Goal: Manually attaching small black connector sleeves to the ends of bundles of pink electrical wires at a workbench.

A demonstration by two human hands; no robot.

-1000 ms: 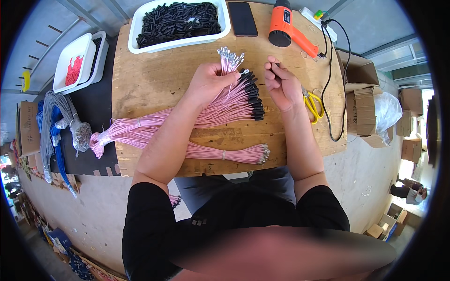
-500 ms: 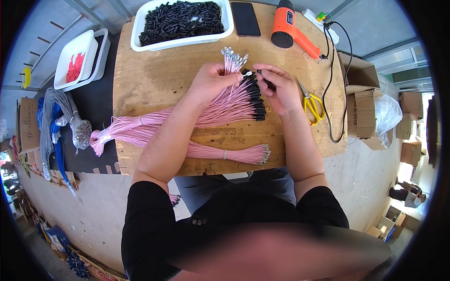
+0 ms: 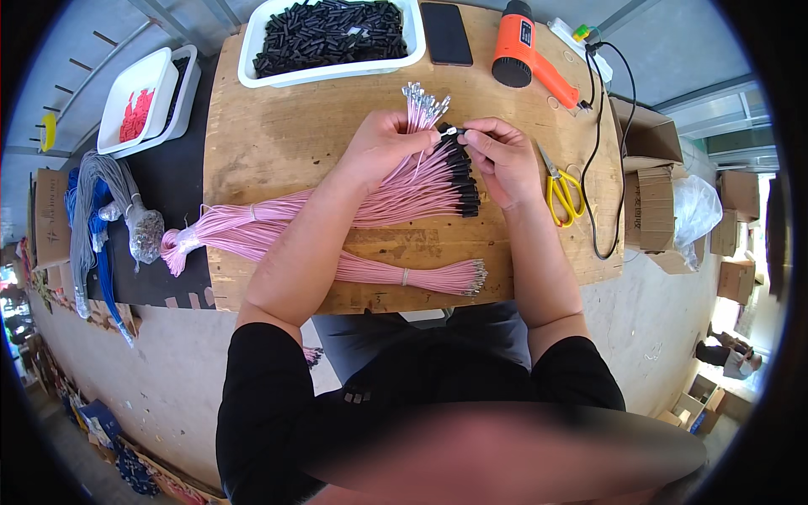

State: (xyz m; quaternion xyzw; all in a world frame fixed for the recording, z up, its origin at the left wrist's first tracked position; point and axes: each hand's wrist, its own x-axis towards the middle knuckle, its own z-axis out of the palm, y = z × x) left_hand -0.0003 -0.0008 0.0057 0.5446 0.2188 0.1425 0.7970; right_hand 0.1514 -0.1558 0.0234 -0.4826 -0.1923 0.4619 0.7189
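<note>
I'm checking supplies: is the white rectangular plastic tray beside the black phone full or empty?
Well filled: short black tubes lie heaped across the white tray, covering nearly all its bottom.

Seeing bare wood on the tabletop (image 3: pixel 278 126), matt, grainy, scuffed. Reads as smooth plastic insulation on the pink wires (image 3: pixel 400 202), slight sheen; bright shiny metal on the terminals (image 3: pixel 427 104). Matt black plastic or rubber on the sleeves (image 3: pixel 465 189), can't tell which. Smooth, semi-gloss plastic for the white tray (image 3: pixel 337 78). Smooth orange plastic on the heat gun (image 3: pixel 547 80); dark glossy face on the phone (image 3: pixel 447 35). On the scissors (image 3: pixel 564 202), yellow plastic handles, metal blades. Matt cardboard for the box (image 3: pixel 652 210), crinkly glossy clear film (image 3: pixel 699 210) beside.
</note>
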